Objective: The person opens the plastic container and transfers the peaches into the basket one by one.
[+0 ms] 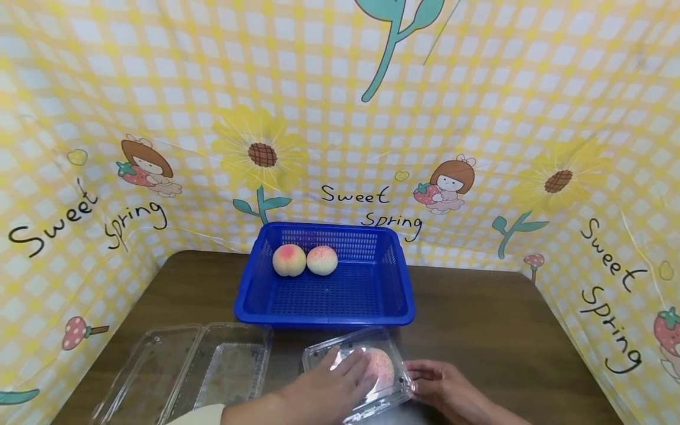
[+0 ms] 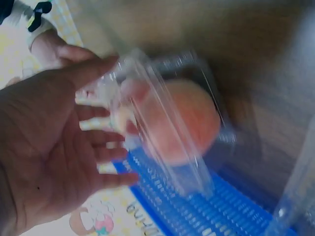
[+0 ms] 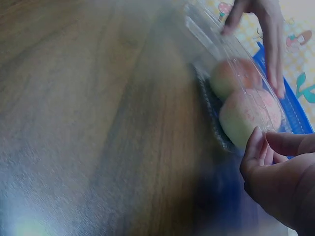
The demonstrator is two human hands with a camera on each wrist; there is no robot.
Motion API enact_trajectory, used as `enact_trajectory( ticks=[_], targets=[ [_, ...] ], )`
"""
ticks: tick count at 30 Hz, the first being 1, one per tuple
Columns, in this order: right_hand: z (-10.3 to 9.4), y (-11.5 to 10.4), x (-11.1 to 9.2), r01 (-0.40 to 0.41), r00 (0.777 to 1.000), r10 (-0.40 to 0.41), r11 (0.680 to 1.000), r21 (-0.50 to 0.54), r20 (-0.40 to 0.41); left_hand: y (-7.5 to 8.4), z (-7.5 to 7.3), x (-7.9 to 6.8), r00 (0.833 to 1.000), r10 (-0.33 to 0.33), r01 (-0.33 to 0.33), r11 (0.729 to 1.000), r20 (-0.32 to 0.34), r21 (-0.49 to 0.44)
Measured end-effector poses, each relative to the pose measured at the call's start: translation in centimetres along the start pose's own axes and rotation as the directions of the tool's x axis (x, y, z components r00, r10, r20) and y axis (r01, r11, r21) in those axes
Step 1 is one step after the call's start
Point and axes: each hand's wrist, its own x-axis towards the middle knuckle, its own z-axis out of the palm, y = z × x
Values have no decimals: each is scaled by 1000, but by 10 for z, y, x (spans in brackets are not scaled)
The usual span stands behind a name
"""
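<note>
A clear plastic clamshell box point(image 1: 319, 351) with peaches inside lies in front of the basket, its lid over the fruit. Through the plastic, the right wrist view shows two peaches side by side, a nearer peach point(image 3: 246, 115) and a farther peach point(image 3: 234, 76). My left hand point(image 1: 324, 386) lies across the lid with its fingers straight, hiding part of the box from the head view. At the box's right edge, my right hand point(image 1: 451, 389) pinches the plastic rim between thumb and fingers.
Behind the box stands a blue plastic basket point(image 1: 326, 319) with a red-topped peach point(image 1: 289, 260) and a speckled peach point(image 1: 322, 260) inside. To the left, another clear clamshell point(image 1: 183, 366) lies unfolded on the brown wooden table point(image 1: 478, 319). Yellow checked cloth point(image 1: 340, 147) surrounds the table's back and sides.
</note>
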Motion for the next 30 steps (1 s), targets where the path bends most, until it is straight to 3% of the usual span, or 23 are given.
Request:
enact_trajectory(
  ticks=[3,7,11,15,23,27,30],
  targets=[
    [-4,-1,0,0,1000,0,1000,-8,3,-8,-4,-6,997,64,-57,988,43,-142],
    [-6,-2,1,-3,1000,3,1000,-16,6,-16,-7,-10,992,104,-77,949,73,-305],
    [-6,-3,1,-19,1000,19,999,-31,-4,-22,-7,-13,988,132,-94,924,80,-371],
    [-5,-4,2,-30,999,29,999,-43,-13,-22,-5,-14,987,153,-131,948,53,-289],
    [-6,-3,4,-19,1000,19,1000,-5,7,-19,0,-14,981,176,-154,962,77,-227],
    [-5,-2,4,-27,999,26,998,47,21,-14,3,-13,984,179,-180,982,-17,-57],
    [-3,-2,4,-39,999,37,996,78,26,-9,5,-11,977,194,-188,980,-90,68]
  ],
)
